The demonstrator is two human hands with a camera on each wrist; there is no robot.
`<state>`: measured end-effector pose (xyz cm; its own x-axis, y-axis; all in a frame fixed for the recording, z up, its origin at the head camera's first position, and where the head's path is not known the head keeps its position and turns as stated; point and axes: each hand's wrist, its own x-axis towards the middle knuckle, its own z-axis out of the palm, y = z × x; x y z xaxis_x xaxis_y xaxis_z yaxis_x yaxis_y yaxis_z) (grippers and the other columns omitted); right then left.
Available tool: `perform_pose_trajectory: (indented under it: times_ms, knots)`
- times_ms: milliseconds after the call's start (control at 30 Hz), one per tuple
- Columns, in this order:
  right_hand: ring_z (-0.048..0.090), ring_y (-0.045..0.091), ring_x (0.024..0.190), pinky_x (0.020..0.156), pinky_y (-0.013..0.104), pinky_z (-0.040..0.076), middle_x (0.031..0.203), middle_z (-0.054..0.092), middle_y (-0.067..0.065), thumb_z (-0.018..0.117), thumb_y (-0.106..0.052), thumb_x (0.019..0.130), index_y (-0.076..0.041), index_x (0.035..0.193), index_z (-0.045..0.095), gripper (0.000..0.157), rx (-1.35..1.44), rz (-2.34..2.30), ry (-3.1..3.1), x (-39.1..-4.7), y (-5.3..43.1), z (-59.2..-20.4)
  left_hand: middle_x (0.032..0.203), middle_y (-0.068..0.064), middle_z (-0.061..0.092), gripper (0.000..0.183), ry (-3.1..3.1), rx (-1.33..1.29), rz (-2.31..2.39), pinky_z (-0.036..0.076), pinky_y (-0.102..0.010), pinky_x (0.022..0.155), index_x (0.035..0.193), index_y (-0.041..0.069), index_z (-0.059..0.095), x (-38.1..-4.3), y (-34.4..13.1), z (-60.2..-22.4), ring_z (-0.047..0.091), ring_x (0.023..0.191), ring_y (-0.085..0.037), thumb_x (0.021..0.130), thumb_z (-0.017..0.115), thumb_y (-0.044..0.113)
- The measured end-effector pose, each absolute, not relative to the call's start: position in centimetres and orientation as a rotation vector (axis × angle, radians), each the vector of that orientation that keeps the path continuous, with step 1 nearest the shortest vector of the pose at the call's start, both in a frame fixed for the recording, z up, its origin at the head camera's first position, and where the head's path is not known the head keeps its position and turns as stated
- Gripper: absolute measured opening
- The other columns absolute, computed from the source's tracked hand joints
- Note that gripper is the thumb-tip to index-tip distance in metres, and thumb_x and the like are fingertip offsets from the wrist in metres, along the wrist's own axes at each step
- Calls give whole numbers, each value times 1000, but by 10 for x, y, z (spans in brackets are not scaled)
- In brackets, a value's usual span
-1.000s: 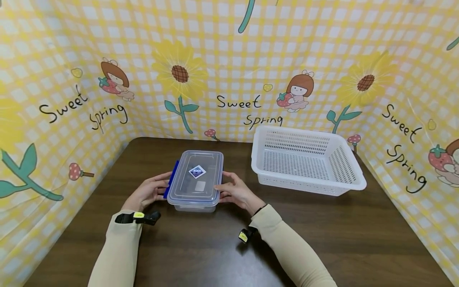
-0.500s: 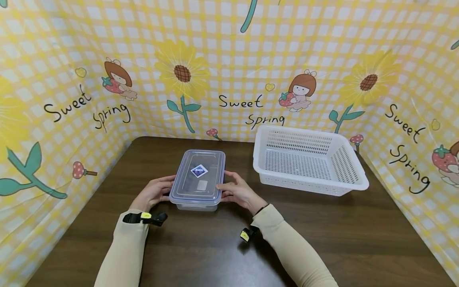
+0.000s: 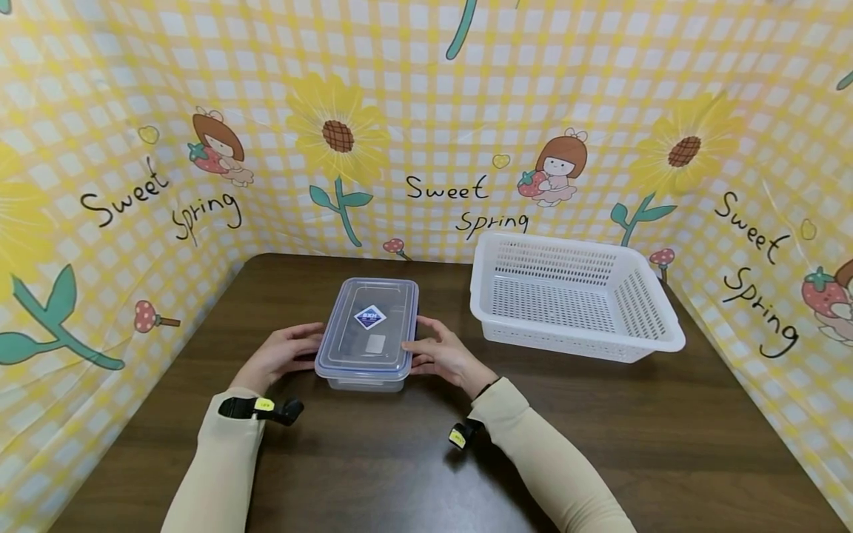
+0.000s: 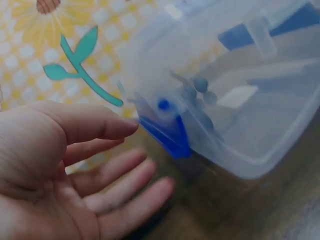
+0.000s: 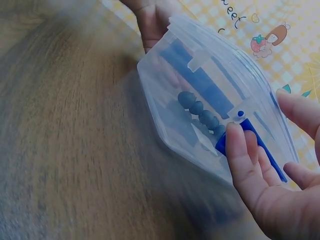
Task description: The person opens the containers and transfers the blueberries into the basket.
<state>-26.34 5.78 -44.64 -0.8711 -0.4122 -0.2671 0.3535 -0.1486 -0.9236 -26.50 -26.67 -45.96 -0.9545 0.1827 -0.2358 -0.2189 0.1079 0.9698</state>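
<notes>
Box [image 3: 363, 352] between left hand [image 3: 280, 357], fingers [image 4: 112, 170] loosely spread, holding nothing, and right hand [image 3: 451, 360], fingers partly curled, gripping its side.

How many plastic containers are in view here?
2: the clear lidded box, between the left hand and the right hand, and the white basket, farther back on the right.

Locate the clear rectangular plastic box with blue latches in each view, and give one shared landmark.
Head: the clear plastic box lies left of centre, between the left hand and right hand.
Left wrist: upper right, cropped by the frame.
Right wrist: around the centre.
Shared landmark: yellow-and-white checked cloth, behind it.
</notes>
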Motion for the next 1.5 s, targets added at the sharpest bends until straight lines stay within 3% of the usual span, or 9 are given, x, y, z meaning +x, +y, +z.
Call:
perform_pose_trajectory:
  times_ms: [167, 467, 733, 1500]
  knots:
    - [66, 19, 71, 68, 34, 59, 94, 66, 9, 66, -3, 94, -12, 155, 29, 72, -80, -2078, 1632, -264, 62, -444, 150, -32, 32, 62, 2164, -41, 1897, 54, -36, 90, 152, -8, 27, -262, -263, -443, 60, 102, -11, 100, 57, 9]
    - [66, 18, 74, 68, 32, 59, 92, 63, 8, 61, 8, 92, -6, 157, 22, 77, -135, -2100, 1594, -262, 66, -432, 154, -33, 25, 66, 2133, 65, 1942, 52, -35, 95, 153, -9, 20, -251, -255, -421, 56, 108, -8, 100, 56, 5]
    - [65, 17, 74, 69, 31, 59, 94, 58, 10, 60, 14, 89, 1, 153, 26, 74, -152, -2101, 1615, -259, 65, -432, 153, -33, 28, 68, 2120, 90, 1948, 53, -23, 85, 153, -9, 21, -251, -250, -428, 61, 99, -1, 98, 59, 4]
    - [64, 15, 70, 66, 26, 57, 86, 62, 8, 59, 17, 88, 7, 151, 30, 71, -182, -2040, 1703, -258, 60, -426, 148, -34, 36, 63, 2177, 113, 1946, 52, -21, 84, 149, -12, 31, -248, -251, -425, 62, 99, -2, 96, 63, 2]
